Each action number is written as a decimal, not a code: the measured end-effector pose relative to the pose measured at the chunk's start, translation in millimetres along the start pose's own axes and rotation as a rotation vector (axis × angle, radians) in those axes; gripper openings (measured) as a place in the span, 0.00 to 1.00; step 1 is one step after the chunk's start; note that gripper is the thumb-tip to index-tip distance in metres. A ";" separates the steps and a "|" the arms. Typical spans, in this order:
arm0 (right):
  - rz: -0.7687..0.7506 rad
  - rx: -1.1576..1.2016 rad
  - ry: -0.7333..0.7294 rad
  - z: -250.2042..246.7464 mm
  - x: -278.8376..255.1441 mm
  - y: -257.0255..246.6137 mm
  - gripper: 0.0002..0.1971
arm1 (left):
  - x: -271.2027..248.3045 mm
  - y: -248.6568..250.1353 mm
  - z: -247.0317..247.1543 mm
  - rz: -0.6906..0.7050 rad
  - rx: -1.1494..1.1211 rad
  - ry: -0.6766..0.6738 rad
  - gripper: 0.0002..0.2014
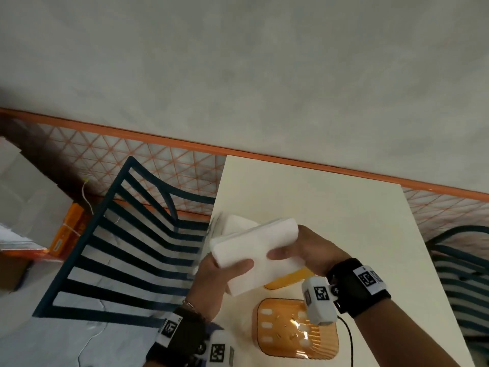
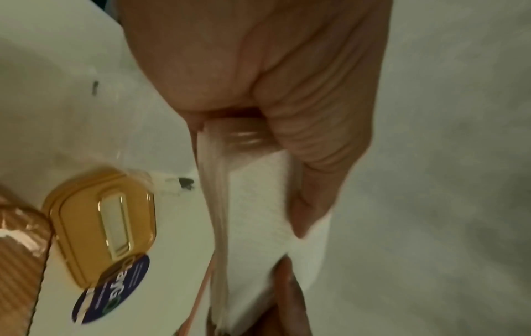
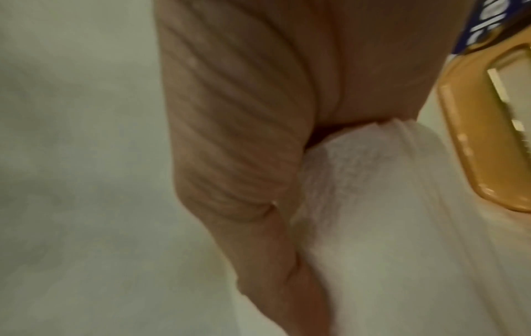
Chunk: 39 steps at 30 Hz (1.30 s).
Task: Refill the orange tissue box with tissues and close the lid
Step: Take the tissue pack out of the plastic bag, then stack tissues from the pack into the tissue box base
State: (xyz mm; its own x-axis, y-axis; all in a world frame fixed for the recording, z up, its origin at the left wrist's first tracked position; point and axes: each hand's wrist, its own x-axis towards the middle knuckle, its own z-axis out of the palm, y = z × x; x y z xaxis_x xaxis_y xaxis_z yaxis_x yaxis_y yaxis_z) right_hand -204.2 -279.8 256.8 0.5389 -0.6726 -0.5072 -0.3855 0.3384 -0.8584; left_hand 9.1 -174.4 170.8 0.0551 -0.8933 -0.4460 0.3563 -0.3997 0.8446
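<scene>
I hold a thick white stack of tissues (image 1: pixel 254 250) in the air over the table, tilted. My left hand (image 1: pixel 225 274) grips its near left end, thumb on top. My right hand (image 1: pixel 293 247) grips the right end, thumb on the front face. Below them the orange tissue box (image 1: pixel 296 327) stands open, ribbed walls and slotted bottom showing. Its orange lid (image 1: pixel 288 280) lies just beyond it, half hidden by the stack. The left wrist view shows the lid (image 2: pixel 100 225) with its slot, a blue sticker (image 2: pixel 115 288), and the stack (image 2: pixel 258 216). The right wrist view shows the tissues (image 3: pixel 388 227) and lid (image 3: pixel 488 136).
The cream table (image 1: pixel 330 207) runs back to a grey wall with an orange rail. A dark blue slatted chair (image 1: pixel 127 247) stands close on the left, another chair (image 1: pixel 460 274) on the right. Cardboard boxes (image 1: pixel 26 194) sit on the floor far left. A black cable (image 1: pixel 349 340) trails from my right wrist.
</scene>
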 end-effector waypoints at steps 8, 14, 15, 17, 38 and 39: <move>0.078 0.386 0.075 -1.0 -56.4 84.4 0.25 | -29.3 -22.3 62.6 -0.125 0.038 0.054 0.21; 0.144 0.474 0.055 -10.1 -92.8 128.0 0.28 | -58.4 -56.1 95.9 -0.197 0.090 0.167 0.23; 0.162 0.478 0.052 -12.6 -99.1 132.6 0.28 | -63.5 -59.6 100.0 -0.202 0.080 0.177 0.23; 0.196 0.472 0.043 -17.6 -112.0 138.3 0.27 | -74.1 -64.1 109.7 -0.200 0.045 0.182 0.22; 0.182 0.150 -0.036 -43.1 -147.9 94.4 0.20 | -110.1 -30.7 160.0 0.264 1.273 -0.176 0.80; 0.200 0.173 -0.025 -41.8 -146.2 96.4 0.20 | -109.0 -37.2 158.6 0.266 1.240 -0.152 0.80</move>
State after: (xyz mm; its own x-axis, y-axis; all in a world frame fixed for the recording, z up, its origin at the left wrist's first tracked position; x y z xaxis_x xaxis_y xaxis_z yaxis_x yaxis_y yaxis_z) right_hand -351.5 -176.3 251.4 0.4837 -0.5653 -0.6682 -0.3540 0.5719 -0.7400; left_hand -158.1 -94.8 235.0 -0.1460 -0.9566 -0.2521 -0.7591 -0.0551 0.6487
